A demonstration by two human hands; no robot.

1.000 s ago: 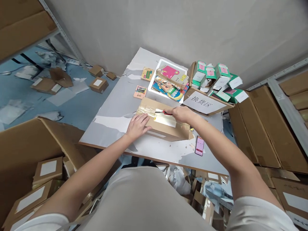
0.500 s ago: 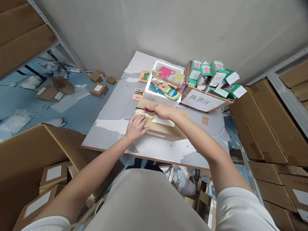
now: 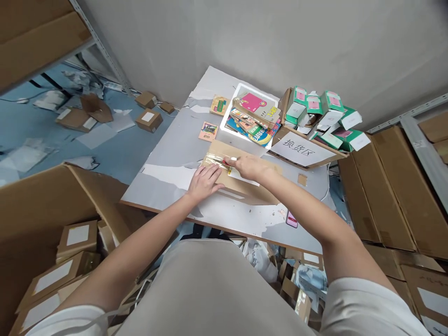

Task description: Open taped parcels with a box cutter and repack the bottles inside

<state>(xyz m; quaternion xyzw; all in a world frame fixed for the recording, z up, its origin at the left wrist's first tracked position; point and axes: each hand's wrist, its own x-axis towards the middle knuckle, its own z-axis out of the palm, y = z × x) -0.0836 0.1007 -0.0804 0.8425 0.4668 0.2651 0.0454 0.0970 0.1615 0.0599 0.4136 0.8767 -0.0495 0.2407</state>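
A taped cardboard box (image 3: 245, 190) with a white label lies on the table in front of me. My left hand (image 3: 205, 182) rests with fingers spread on the box's near left corner, beside the shiny packing tape (image 3: 212, 158). Gripped in my right hand (image 3: 247, 167) is a utility knife (image 3: 225, 162), of which a red part and a dark blade show. Its blade lies along the tape, pointing left past my left fingertips. My right fingers partly cover the knife.
Behind the box stand a white foam box (image 3: 241, 139) of books and a carton (image 3: 275, 142) of green-and-white boxes. A phone (image 3: 291, 219) lies near the table's front edge. A large open carton (image 3: 42, 200) is at left; shelves hold cartons on both sides.
My right hand and the knife have moved slightly right along the box. My left hand stays on the box's corner. The view has shifted, and the phone now shows beside my right forearm.
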